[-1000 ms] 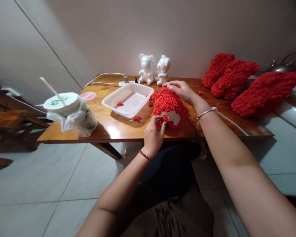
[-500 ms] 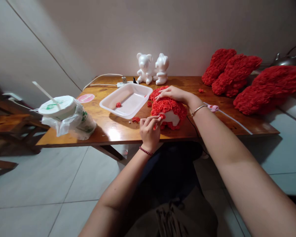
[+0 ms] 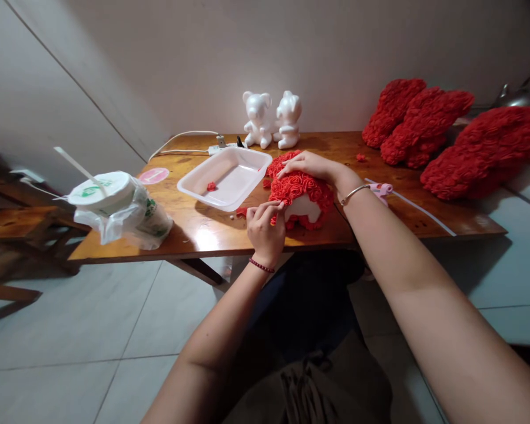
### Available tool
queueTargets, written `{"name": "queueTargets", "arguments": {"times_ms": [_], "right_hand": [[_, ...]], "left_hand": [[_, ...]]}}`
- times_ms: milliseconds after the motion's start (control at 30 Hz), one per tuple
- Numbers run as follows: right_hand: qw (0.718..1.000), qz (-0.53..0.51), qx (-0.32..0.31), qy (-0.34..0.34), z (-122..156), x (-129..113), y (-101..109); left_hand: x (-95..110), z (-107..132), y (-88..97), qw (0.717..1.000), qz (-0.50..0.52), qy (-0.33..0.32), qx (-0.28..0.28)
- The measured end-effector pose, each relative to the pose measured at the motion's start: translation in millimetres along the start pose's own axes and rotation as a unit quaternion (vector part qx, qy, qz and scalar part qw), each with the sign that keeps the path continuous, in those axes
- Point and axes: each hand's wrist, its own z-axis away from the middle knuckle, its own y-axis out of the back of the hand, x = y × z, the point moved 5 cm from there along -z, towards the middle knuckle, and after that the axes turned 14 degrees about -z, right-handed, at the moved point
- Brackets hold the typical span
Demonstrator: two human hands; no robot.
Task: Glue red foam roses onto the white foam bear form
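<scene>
A figure covered in red foam roses [image 3: 298, 187] lies on the wooden table, with a bare white patch [image 3: 304, 208] on the side facing me. My right hand [image 3: 311, 166] holds it from above, fingers laid over the roses. My left hand [image 3: 266, 231] is closed at the figure's left side. Thumb and forefinger pinch a small red foam rose against the rim of the white patch; the fingers mostly hide that rose. Just left of this is a white plastic tray [image 3: 183, 189] with one loose rose [image 3: 211, 186] in it.
Two white foam bears [image 3: 258, 121] stand at the back beside a power strip [image 3: 216, 150]. Several red rose-covered pieces [image 3: 428, 126] lie at the right. A pink glue gun [image 3: 382, 189] rests near my right wrist. A bagged drink cup [image 3: 119, 206] with a straw stands left.
My left hand has shifted slightly left and up, bringing the pinched rose from over the white patch to its left upper rim. The right hand stays on the figure.
</scene>
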Motion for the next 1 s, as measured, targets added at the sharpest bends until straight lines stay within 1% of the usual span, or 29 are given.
{"name": "queueTargets", "arguments": {"times_ms": [100, 233, 367, 433, 533, 733, 867, 933, 1000], "right_hand": [[1.0, -0.011, 0.01, -0.004, 0.5, 0.5, 0.2], [1.0, -0.013, 0.015, 0.004, -0.6, 0.3, -0.4], [1.0, -0.01, 0.018, 0.012, -1.3, -0.3, -2.2], [1.0, -0.01, 0.026, 0.009, -0.8, -0.1, -2.6], [0.999, -0.011, 0.035, 0.012, 0.0, -0.3, -2.6], [0.999, -0.021, 0.043, 0.014, 0.5, -0.4, -2.3], [0.999, -0.014, 0.045, 0.006, 0.9, -0.9, -3.5], [0.999, -0.014, 0.047, 0.007, 0.5, -0.5, -3.2], [0.999, -0.021, 0.046, 0.01, -0.2, 0.5, -2.5]], "left_hand": [[0.0, -0.7, 2.9, 1.0, -0.029, -0.012, 0.005], [-1.9, -3.6, 5.6, 0.998, -0.061, -0.022, -0.003], [-1.4, -8.9, 7.3, 0.996, -0.078, -0.029, 0.01], [-0.6, -11.7, 6.8, 0.996, -0.082, -0.029, 0.007], [0.1, -16.0, 5.5, 0.996, -0.09, -0.024, -0.016], [3.2, -22.9, 2.9, 0.993, -0.083, -0.026, -0.085], [4.0, -25.6, 3.4, 0.99, -0.088, -0.022, -0.11], [-0.6, -27.1, 2.4, 0.991, -0.066, -0.002, -0.118], [-8.2, -28.4, -1.4, 0.992, -0.018, 0.02, -0.127]]}}
